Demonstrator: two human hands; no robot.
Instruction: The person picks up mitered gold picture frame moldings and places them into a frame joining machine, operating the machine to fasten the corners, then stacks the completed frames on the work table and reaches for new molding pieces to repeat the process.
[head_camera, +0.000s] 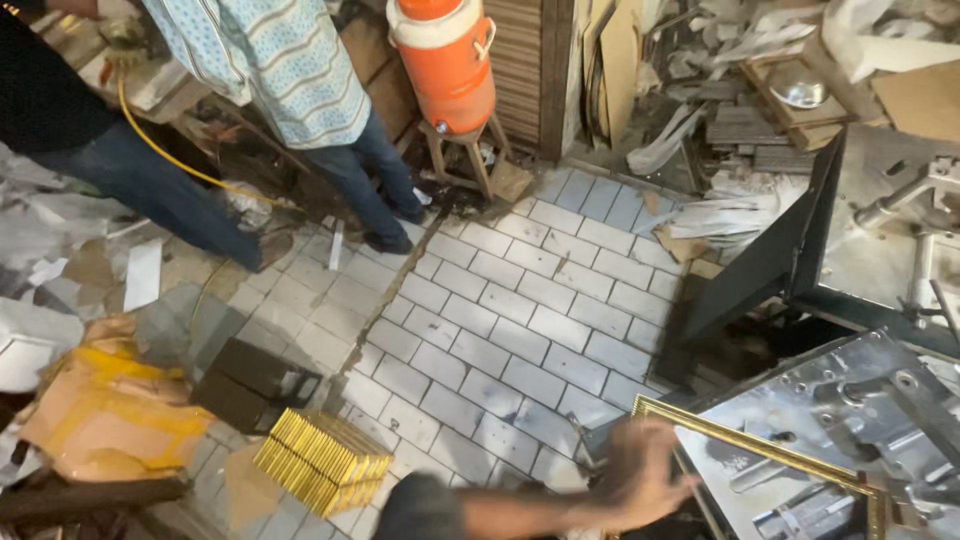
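My left hand (645, 472) is blurred with motion. It reaches to the right from a dark-sleeved arm at the bottom edge, and its fingers look spread with nothing in them. It hovers by the near left corner of a gold picture frame (770, 452), which lies on a grey metal machine table (850, 400). I cannot tell whether the hand touches the frame. My right hand is out of view.
A stack of gold moulding pieces (322, 460) lies on the tiled floor (500, 320), next to a dark box (250, 380) and crumpled yellow cardboard (110, 410). Two people (290, 70) stand at the top left. An orange cooler (445, 60) sits on a stool. Scrap is piled at the top right.
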